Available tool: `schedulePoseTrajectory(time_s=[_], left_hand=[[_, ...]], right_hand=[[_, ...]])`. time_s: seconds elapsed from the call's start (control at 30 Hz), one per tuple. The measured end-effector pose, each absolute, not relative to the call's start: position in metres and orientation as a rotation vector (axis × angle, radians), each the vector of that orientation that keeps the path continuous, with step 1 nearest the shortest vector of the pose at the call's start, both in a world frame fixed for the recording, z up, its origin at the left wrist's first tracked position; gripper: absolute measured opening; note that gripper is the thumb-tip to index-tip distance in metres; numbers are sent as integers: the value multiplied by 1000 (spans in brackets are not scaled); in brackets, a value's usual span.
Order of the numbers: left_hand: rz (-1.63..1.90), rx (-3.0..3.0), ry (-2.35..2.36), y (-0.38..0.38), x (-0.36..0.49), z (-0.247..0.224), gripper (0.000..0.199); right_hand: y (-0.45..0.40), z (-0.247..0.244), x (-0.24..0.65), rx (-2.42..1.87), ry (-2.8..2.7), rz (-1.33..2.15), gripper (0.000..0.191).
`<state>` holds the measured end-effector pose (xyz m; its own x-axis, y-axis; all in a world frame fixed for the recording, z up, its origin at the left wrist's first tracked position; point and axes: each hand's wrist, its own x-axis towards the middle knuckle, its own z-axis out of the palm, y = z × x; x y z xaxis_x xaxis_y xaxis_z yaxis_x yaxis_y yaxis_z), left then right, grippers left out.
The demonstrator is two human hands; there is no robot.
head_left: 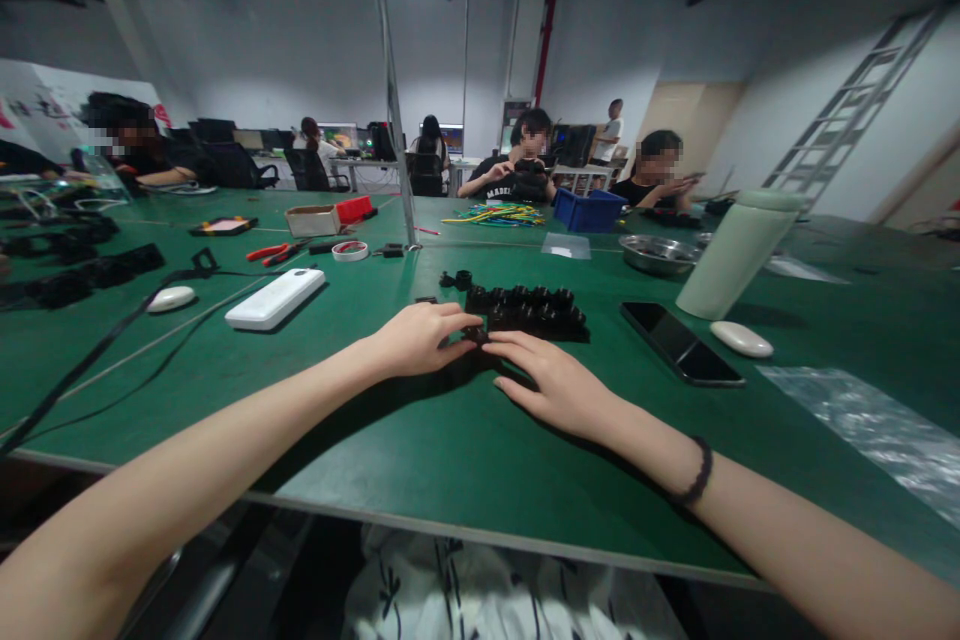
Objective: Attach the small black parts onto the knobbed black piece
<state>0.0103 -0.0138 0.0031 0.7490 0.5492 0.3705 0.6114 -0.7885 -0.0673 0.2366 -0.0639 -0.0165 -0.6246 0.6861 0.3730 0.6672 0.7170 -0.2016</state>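
Note:
On the green table, my left hand (pixel 424 338) pinches a small black part (pixel 475 332) between thumb and fingers. My right hand (pixel 551 378) has its fingers stretched out and the thumb apart. Its fingertips reach the right side of that same part, and whether they press on it I cannot tell. Just behind the hands stands a block of similar black parts (pixel 525 308), lined up in rows. A few loose black pieces (pixel 456 278) lie behind the left hand's fingers. The exact kind of these parts is too small and dark to make out.
To the left lie a white power bank (pixel 276 300), red-handled pliers (pixel 268 252) and a white oval case (pixel 171 299). A phone (pixel 679 344), green tumbler (pixel 735 255), metal bowl (pixel 658 255) and plastic bag (pixel 870 430) are right. A pole (pixel 394 90) rises mid-table; people sit beyond.

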Motion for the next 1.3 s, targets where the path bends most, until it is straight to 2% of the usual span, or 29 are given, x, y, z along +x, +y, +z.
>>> schedulePoseTrajectory(time_s=[1.3], left_hand=[[-485, -2744, -888, -11, 10, 1, 36]], right_hand=[[-65, -15, 236, -1035, -2472, 83, 38]])
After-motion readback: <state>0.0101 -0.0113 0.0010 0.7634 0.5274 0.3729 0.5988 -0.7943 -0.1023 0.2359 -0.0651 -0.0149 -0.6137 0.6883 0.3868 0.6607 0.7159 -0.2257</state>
